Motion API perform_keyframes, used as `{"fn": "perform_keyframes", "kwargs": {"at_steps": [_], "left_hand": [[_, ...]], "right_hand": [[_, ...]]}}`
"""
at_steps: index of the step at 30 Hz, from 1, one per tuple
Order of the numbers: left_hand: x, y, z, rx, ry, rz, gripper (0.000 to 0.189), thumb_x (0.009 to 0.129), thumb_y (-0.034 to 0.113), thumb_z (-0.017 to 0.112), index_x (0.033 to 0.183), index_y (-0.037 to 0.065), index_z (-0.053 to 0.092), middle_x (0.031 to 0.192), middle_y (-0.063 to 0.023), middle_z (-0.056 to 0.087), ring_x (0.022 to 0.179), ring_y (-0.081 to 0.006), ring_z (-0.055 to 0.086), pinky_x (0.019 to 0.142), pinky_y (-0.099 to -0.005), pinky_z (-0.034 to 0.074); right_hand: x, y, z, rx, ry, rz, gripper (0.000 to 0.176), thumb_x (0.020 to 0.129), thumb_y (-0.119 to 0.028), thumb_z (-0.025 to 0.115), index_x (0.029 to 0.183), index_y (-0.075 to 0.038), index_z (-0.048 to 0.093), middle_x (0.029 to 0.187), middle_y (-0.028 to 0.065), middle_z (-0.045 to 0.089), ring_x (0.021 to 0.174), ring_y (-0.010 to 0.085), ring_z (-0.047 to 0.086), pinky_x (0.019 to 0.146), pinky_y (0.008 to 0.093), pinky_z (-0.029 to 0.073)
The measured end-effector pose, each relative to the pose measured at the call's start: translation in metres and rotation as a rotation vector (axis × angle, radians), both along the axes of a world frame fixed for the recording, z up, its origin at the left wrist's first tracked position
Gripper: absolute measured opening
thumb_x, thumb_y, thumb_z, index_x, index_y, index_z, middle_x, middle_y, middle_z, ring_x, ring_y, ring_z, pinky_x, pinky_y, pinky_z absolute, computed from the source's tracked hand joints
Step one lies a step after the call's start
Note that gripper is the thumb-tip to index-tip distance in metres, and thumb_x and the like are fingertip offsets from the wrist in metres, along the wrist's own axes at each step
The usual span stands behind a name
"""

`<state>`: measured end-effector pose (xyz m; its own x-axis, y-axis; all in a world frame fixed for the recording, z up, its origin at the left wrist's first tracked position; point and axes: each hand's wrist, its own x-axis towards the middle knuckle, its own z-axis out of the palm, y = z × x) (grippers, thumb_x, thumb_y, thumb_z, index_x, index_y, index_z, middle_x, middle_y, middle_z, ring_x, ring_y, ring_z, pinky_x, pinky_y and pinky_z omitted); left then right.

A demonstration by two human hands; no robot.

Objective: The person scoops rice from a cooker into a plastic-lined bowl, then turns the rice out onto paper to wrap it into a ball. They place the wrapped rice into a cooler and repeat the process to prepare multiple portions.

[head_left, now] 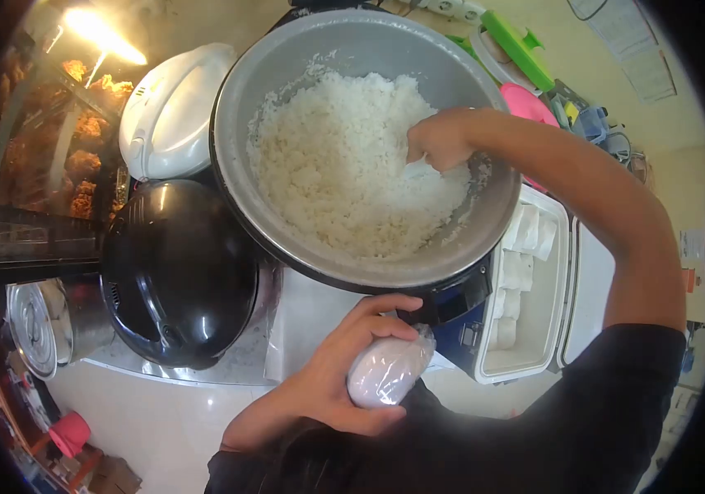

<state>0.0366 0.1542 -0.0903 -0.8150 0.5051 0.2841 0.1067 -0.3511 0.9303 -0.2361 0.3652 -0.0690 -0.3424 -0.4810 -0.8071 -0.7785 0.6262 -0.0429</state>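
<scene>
A large grey pot (241, 90) holds a deep heap of cooked white rice (328, 165). My right hand (443, 140) reaches into the pot from the right, its fingers closed around what looks like a white rice scoop (418, 170); only a pale edge of it shows against the rice. Below the pot's near rim, close to my body, my left hand (328, 362) wraps around a small rounded white packet (385, 375) in shiny clear plastic. Its thumb is underneath and the fingers are over the top. What fills the packet is hard to see.
Left of the pot sit a black domed lid (179, 272) and a white lid (175, 107). An open cooler box (525, 354) with several white packets stands at right. Fried food fills a lit glass cabinet (56, 148). A metal canister (35, 329) stands lower left.
</scene>
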Motion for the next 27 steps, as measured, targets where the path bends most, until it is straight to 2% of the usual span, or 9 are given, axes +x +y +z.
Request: {"fn": "perform_keyframes", "kwargs": {"at_steps": [6, 12, 14, 16, 17, 21, 23, 24, 27], "left_hand": [[-0.001, -0.005, 0.001, -0.001, -0.043, -0.028, 0.074, 0.064, 0.028, 0.082, 0.126, 0.004, 0.048, 0.138, -0.0248, 0.042, 0.121, -0.0354, 0.049, 0.101, -0.0415, 0.040], [-0.006, -0.007, -0.004, 0.060, -0.050, -0.050, 0.075, 0.065, 0.027, 0.083, 0.126, 0.003, 0.047, 0.138, -0.0253, 0.041, 0.122, -0.0358, 0.048, 0.101, -0.0420, 0.039], [-0.005, -0.008, -0.002, 0.049, -0.057, -0.064, 0.075, 0.065, 0.027, 0.083, 0.127, 0.002, 0.047, 0.137, -0.0250, 0.042, 0.123, -0.0356, 0.047, 0.101, -0.0424, 0.039], [0.008, -0.013, 0.006, 0.176, -0.281, -0.049, 0.076, 0.065, 0.026, 0.084, 0.127, 0.002, 0.047, 0.135, -0.0241, 0.043, 0.123, -0.0348, 0.047, 0.102, -0.0423, 0.038], [0.013, -0.018, 0.011, 0.220, -0.366, -0.021, 0.074, 0.068, 0.028, 0.081, 0.128, 0.002, 0.046, 0.133, -0.0218, 0.044, 0.122, -0.0323, 0.047, 0.101, -0.0406, 0.038], [-0.008, -0.042, 0.050, 0.120, -0.358, 0.566, 0.068, 0.082, 0.036, 0.069, 0.134, 0.001, 0.044, 0.127, -0.0126, 0.049, 0.119, -0.0225, 0.050, 0.100, -0.0338, 0.040], [-0.037, -0.042, 0.075, 0.145, -0.347, 0.705, 0.065, 0.089, 0.039, 0.064, 0.137, 0.000, 0.042, 0.124, -0.0079, 0.052, 0.118, -0.0177, 0.052, 0.099, -0.0304, 0.041], [-0.053, -0.039, 0.087, 0.230, -0.350, 0.696, 0.054, 0.093, 0.033, 0.060, 0.133, 0.000, 0.047, 0.119, -0.0069, 0.055, 0.115, -0.0159, 0.052, 0.098, -0.0298, 0.041], [-0.096, -0.031, 0.104, 0.232, -0.498, 0.601, 0.047, 0.093, 0.035, 0.059, 0.127, 0.003, 0.053, 0.119, -0.0091, 0.058, 0.113, -0.0192, 0.054, 0.096, -0.0319, 0.042]], "right_hand": [[0.007, 0.002, -0.001, -0.005, -0.127, -0.158, 0.044, 0.080, -0.006, 0.057, 0.122, -0.014, 0.066, 0.105, 0.0155, 0.070, 0.096, 0.0324, 0.065, 0.082, 0.0396, 0.050], [0.022, -0.016, 0.006, 0.044, -0.213, -0.082, 0.043, 0.081, -0.002, 0.056, 0.121, -0.015, 0.067, 0.108, 0.0151, 0.070, 0.095, 0.0323, 0.065, 0.081, 0.0390, 0.050], [0.031, -0.020, 0.005, -0.041, -0.307, -0.054, 0.043, 0.082, 0.000, 0.054, 0.121, -0.013, 0.067, 0.110, 0.0156, 0.069, 0.097, 0.0309, 0.066, 0.082, 0.0371, 0.050], [0.035, -0.020, 0.007, -0.126, -0.393, -0.074, 0.043, 0.082, 0.002, 0.052, 0.121, -0.010, 0.067, 0.112, 0.0148, 0.069, 0.098, 0.0274, 0.066, 0.081, 0.0345, 0.051], [0.034, -0.018, 0.006, -0.167, -0.436, -0.108, 0.044, 0.081, 0.004, 0.050, 0.120, -0.008, 0.067, 0.112, 0.0137, 0.070, 0.098, 0.0246, 0.067, 0.080, 0.0330, 0.051], [0.027, -0.011, 0.024, -0.271, -0.604, -0.362, 0.044, 0.080, 0.009, 0.049, 0.118, 0.000, 0.066, 0.106, 0.0077, 0.072, 0.090, 0.0123, 0.065, 0.074, 0.0274, 0.053], [0.022, -0.008, 0.051, -0.316, -0.529, -0.435, 0.044, 0.079, 0.010, 0.050, 0.118, -0.001, 0.067, 0.102, 0.0048, 0.072, 0.085, 0.0085, 0.063, 0.070, 0.0261, 0.053], [0.020, -0.007, 0.067, -0.341, -0.490, -0.476, 0.044, 0.079, 0.011, 0.051, 0.118, -0.001, 0.067, 0.099, 0.0034, 0.072, 0.083, 0.0066, 0.062, 0.069, 0.0255, 0.053], [0.023, -0.014, 0.138, -0.391, -0.298, -0.450, 0.041, 0.080, 0.009, 0.053, 0.116, -0.002, 0.069, 0.096, 0.0030, 0.072, 0.076, 0.0054, 0.061, 0.063, 0.0256, 0.052]]}}
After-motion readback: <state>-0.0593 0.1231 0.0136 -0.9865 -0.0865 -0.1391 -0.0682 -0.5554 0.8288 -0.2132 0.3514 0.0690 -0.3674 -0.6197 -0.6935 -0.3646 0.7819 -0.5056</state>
